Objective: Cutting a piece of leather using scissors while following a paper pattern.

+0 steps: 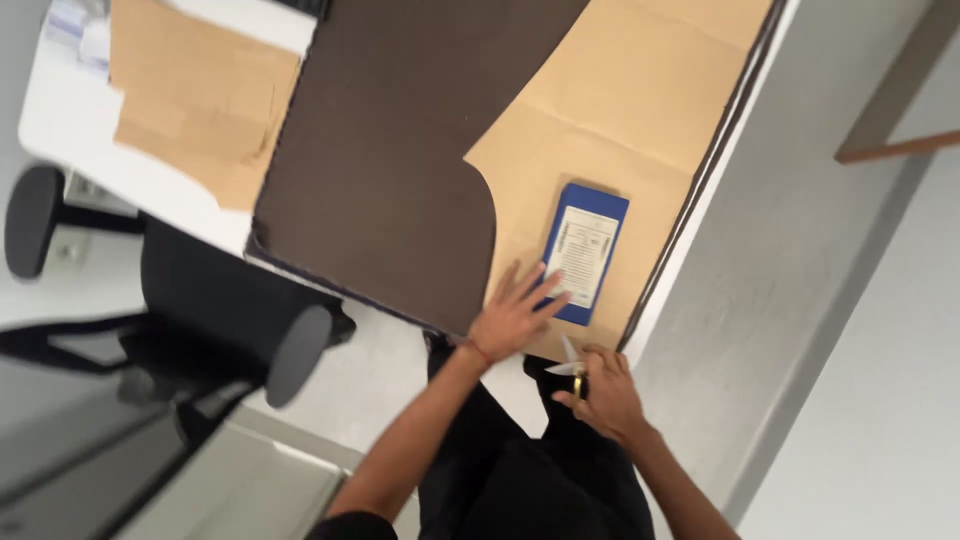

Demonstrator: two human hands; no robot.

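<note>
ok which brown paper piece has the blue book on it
The large paper piece at right, under the left hand; the small piece at left carries nothing.

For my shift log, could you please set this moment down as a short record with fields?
Left hand: flat, fingers spread, pressing on tan paper pattern and edge of blue book
Right hand: grip shut on scissors, blades at the pattern's near edge
Fabric: dark brown, lying under the pattern on the white table
Other paper: tan piece at the table's left
Chair: black, beside the table
</note>
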